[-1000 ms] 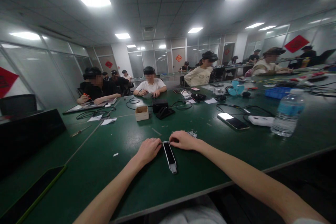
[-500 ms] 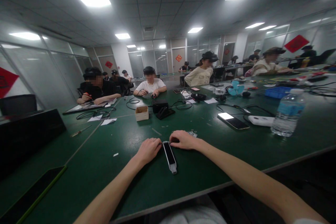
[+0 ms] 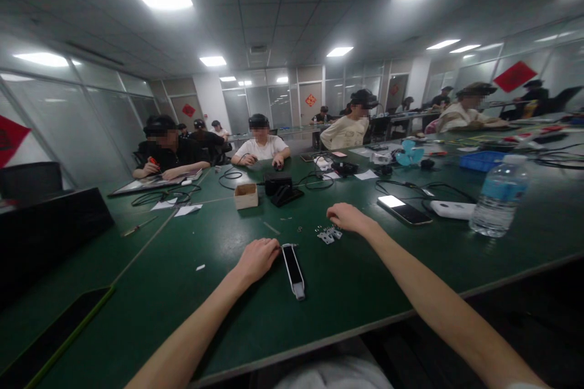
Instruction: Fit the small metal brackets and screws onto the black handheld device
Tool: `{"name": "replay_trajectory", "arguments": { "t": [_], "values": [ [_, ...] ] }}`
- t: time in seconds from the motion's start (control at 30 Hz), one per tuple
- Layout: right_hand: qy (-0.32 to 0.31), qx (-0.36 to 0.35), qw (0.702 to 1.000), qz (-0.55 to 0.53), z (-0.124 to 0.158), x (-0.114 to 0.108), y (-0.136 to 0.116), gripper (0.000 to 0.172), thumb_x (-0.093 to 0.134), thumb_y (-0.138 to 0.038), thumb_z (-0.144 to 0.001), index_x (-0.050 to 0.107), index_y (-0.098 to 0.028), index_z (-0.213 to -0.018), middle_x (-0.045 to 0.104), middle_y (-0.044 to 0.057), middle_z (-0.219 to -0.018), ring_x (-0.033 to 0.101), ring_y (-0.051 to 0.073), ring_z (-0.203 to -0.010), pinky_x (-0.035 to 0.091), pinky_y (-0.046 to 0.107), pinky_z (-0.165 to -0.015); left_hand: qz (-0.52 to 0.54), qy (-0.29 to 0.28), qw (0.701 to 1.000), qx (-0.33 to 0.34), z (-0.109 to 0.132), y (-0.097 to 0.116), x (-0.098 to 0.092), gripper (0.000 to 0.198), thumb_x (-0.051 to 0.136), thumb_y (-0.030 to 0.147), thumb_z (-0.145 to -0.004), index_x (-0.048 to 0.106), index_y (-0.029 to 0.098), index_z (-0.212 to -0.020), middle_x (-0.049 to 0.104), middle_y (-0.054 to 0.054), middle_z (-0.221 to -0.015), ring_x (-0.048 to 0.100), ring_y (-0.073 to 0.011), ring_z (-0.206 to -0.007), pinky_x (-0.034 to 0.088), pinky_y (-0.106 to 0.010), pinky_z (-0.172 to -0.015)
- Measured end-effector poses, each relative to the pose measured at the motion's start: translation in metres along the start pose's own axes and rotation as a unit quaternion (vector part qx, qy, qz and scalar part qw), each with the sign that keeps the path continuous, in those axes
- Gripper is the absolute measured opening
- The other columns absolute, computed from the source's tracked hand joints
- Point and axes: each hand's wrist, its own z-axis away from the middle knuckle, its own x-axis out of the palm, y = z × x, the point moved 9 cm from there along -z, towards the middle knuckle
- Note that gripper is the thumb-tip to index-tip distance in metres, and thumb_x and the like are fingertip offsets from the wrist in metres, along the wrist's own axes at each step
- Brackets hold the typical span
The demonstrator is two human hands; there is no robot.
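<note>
A long, narrow object with a black face and a pale rim [image 3: 293, 271] lies flat on the green table, its tapered end toward me. At its far left corner, my left hand [image 3: 259, 260] rests with curled fingers closed against the end; what they pinch is hidden. A small thin metal bit [image 3: 294, 245] sticks out to the right of that end. My right hand [image 3: 350, 217] is farther right, fingers closed and bent down to the table, with their tips hidden. Just left of and below it lies a heap of small metal plates [image 3: 329, 235] with several tiny ring-like pieces around.
Beyond my hands stand a small cardboard box [image 3: 246, 196] and a black device [image 3: 278, 187]. On the right are a phone [image 3: 404, 210], a white case [image 3: 452, 209] and a water bottle [image 3: 499, 197]. A screwdriver [image 3: 139, 227] lies left. People sit across the table.
My right hand has left the far end of the narrow object and moved right and away from me, to the metal parts, uncovering them. My left hand has stayed put.
</note>
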Motion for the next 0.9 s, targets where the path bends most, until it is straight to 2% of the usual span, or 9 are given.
{"name": "replay_trajectory", "arguments": {
  "t": [0.23,0.43,0.7,0.9],
  "values": [
    [-0.040,0.000,0.999,-0.032,0.000,0.011,-0.002,0.022,0.055,-0.016,-0.081,0.069,-0.022,-0.097,0.067,0.006,-0.102,0.062,0.020,-0.090,0.045,0.026,-0.074,0.019,0.001,1.000,0.005,0.001,-0.001,0.000,0.017,0.041,0.026,-0.093,0.057,0.021,-0.099,0.064,-0.003,-0.097,0.060,-0.0171,-0.088,0.044,-0.028,-0.077],
    [-0.069,0.019,0.997,-0.032,-0.002,0.020,0.010,0.029,0.055,-0.009,-0.077,0.070,-0.023,-0.098,0.068,0.005,-0.102,0.063,0.020,-0.092,0.045,0.025,-0.072,0.025,-0.005,1.000,0.000,0.002,0.000,-0.003,0.017,0.041,0.026,-0.093,0.057,0.021,-0.098,0.064,-0.004,-0.097,0.060,-0.0169,-0.087,0.045,-0.028,-0.077],
    [-0.081,0.048,0.995,-0.030,0.001,0.020,0.013,0.019,0.059,-0.015,-0.078,0.070,-0.020,-0.092,0.068,0.007,-0.099,0.064,0.019,-0.089,0.045,0.024,-0.071,0.014,-0.004,1.000,0.003,0.002,0.000,-0.003,0.018,0.041,0.026,-0.093,0.057,0.021,-0.099,0.064,-0.004,-0.097,0.059,-0.0176,-0.088,0.045,-0.029,-0.077],
    [-0.085,0.072,0.994,-0.021,-0.003,0.026,0.018,0.017,0.056,-0.011,-0.077,0.070,-0.016,-0.086,0.068,0.009,-0.091,0.064,0.019,-0.085,0.045,0.023,-0.071,0.018,-0.007,1.000,0.003,0.002,-0.001,-0.002,0.019,0.040,0.026,-0.093,0.057,0.021,-0.100,0.064,-0.004,-0.098,0.059,-0.0178,-0.089,0.045,-0.029,-0.078]
  ]
}}
